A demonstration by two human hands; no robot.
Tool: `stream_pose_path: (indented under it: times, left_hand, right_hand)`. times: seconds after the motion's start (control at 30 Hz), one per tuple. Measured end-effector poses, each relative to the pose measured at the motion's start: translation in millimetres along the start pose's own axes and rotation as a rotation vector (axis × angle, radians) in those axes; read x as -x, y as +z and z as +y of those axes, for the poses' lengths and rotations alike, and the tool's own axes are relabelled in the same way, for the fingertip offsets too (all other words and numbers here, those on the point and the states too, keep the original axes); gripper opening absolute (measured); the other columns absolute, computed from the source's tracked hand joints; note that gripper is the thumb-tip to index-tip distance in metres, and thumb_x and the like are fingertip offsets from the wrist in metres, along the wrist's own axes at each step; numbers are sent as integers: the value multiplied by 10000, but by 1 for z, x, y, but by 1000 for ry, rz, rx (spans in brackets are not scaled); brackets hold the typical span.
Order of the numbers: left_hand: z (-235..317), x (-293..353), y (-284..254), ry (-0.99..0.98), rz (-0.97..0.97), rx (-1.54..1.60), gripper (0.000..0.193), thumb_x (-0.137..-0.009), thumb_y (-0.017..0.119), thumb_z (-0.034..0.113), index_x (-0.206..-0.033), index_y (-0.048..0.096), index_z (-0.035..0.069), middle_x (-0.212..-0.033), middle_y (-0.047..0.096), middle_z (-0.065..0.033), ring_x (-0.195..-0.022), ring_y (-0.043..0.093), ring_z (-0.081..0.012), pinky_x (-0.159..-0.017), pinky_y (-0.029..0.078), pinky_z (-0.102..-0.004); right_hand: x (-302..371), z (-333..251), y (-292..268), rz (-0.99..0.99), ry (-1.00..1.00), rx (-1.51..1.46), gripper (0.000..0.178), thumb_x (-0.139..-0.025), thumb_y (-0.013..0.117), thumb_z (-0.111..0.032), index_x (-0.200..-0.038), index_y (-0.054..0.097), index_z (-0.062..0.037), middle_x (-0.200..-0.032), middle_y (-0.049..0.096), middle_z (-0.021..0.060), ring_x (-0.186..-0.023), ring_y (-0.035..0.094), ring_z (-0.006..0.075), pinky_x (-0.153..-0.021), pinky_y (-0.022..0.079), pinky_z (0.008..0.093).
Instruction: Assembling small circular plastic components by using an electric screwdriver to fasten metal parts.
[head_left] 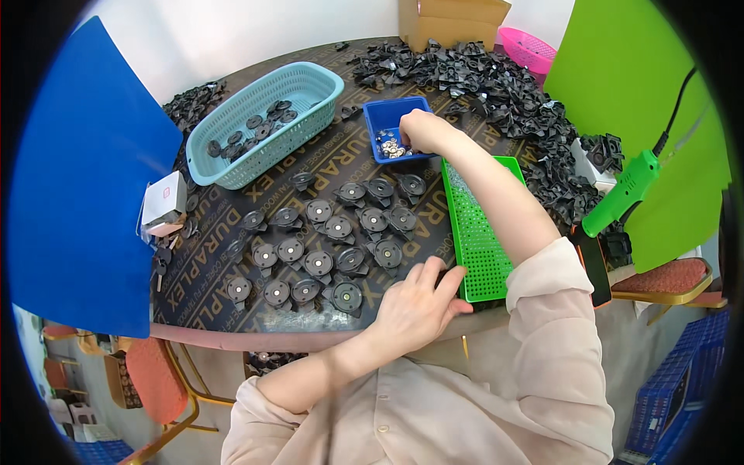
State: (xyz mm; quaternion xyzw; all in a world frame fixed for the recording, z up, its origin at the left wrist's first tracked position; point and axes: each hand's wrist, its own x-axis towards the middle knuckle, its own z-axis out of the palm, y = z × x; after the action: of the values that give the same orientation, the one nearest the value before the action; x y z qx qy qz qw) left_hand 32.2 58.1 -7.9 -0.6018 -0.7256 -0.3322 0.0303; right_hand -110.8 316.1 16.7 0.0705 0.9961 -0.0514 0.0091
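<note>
My right hand [422, 130] reaches down into a small blue bin [377, 116], its fingers curled and the tips partly hidden. Small round metal pieces [393, 148] lie on the bin's floor beside them. Near the table's front edge, my left hand [418, 304] has its fingers apart and holds nothing, close to the near left corner of a green perforated basket [488, 273]. To the left of that basket stand several black round plastic parts [346, 296] in loose rows, many with a pale metal disc in the centre. My right forearm passes over the green basket and hides some of it.
A light blue basket [203, 165] with black discs stands at the back left. Black parts [465, 68] are heaped along the far and right edges, near a cardboard box [449, 22]. A green electric screwdriver [624, 194] hangs at right. Blue [85, 186] and green [620, 93] panels flank the table.
</note>
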Motion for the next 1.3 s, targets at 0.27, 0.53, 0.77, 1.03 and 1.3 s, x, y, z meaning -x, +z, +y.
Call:
stream_pose_path:
  times: [0.27,0.53,0.77,1.03,1.3]
  left_hand:
    - [-15,7,-14,-522,164,907,413,-1007,435,303,-1302,498,21,-1081,570,-91,-918,555,-153,-810,463,-269]
    - [-21,11,-61,-994,59,1727,484,-988,438,388,-1276,496,3,-1074,655,-157,-765,663,-164,-692,559,-245]
    - [-39,25,-53,-935,69,1557,434,-976,447,405,-1196,516,37,-1078,655,-144,-848,686,-199,-692,573,-292]
    - [-20,13,-54,-1015,176,1813,284,-1012,404,274,-1140,509,42,-1112,625,-113,-984,643,-271,-861,518,-390]
    - [-27,18,-57,-1008,133,1809,218,-988,481,239,-1079,522,45,-1032,656,-114,-943,657,-243,-808,538,-338]
  right_hand:
    - [-1,11,7,13,-67,-91,142,-646,711,16,-766,672,-49,-824,682,136,-835,666,292,-729,527,377]
    - [21,9,-9,311,-54,-282,100,-715,690,-23,-807,652,-33,-779,674,121,-781,666,275,-677,519,359]
    - [127,-77,-47,0,-134,-856,70,-784,717,-67,-806,668,-22,-836,667,57,-741,635,119,-648,505,254]
    - [190,-107,-21,47,1,-969,78,-802,711,-68,-859,674,-30,-881,633,48,-833,624,130,-635,529,257]
    - [192,-94,-19,61,-86,-1081,165,-833,685,-87,-992,656,-54,-919,639,32,-852,619,121,-690,510,264]
